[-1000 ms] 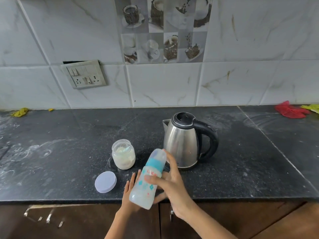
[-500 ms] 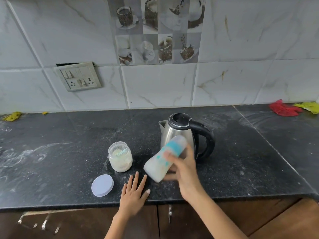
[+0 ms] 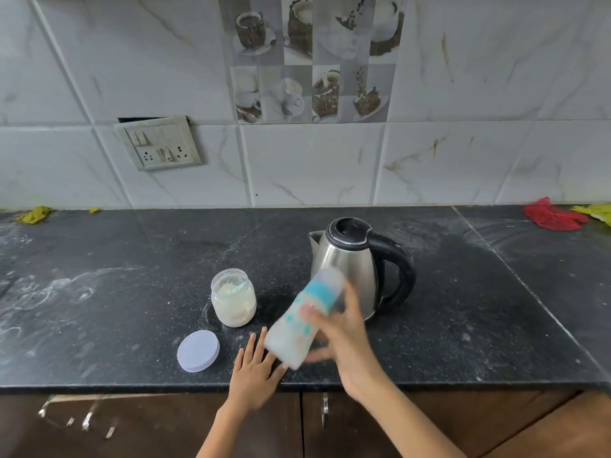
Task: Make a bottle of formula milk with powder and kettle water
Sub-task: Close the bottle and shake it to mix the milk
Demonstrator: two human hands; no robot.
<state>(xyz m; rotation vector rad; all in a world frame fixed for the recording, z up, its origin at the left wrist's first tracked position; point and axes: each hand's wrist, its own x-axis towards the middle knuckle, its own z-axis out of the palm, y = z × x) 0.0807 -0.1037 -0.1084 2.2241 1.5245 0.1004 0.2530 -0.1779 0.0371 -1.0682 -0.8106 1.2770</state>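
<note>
My right hand (image 3: pixel 342 338) grips a baby bottle (image 3: pixel 299 322) with a teal collar and a clear cap, tilted with its top up and to the right; it holds milky liquid and is blurred by motion. Flat on the counter's front edge, just left of the bottle's base, lies my left hand (image 3: pixel 256 365) with straight fingers. An open glass jar of pale powder (image 3: pixel 233 302) stands left of the bottle, and its white lid (image 3: pixel 198 350) lies in front of it. A steel kettle (image 3: pixel 350 269) with a black handle stands behind the bottle.
The black stone counter (image 3: pixel 463 309) is dusted with white powder. A red cloth (image 3: pixel 552 218) lies at the back right and yellow scraps (image 3: pixel 34 214) at the back left. A switch plate (image 3: pixel 158 143) hangs on the tiled wall. Brown cabinet doors (image 3: pixel 165 424) run below the counter.
The bottle swung up and right toward the kettle, then back down and left. My left hand left the bottle and settled flat on the counter.
</note>
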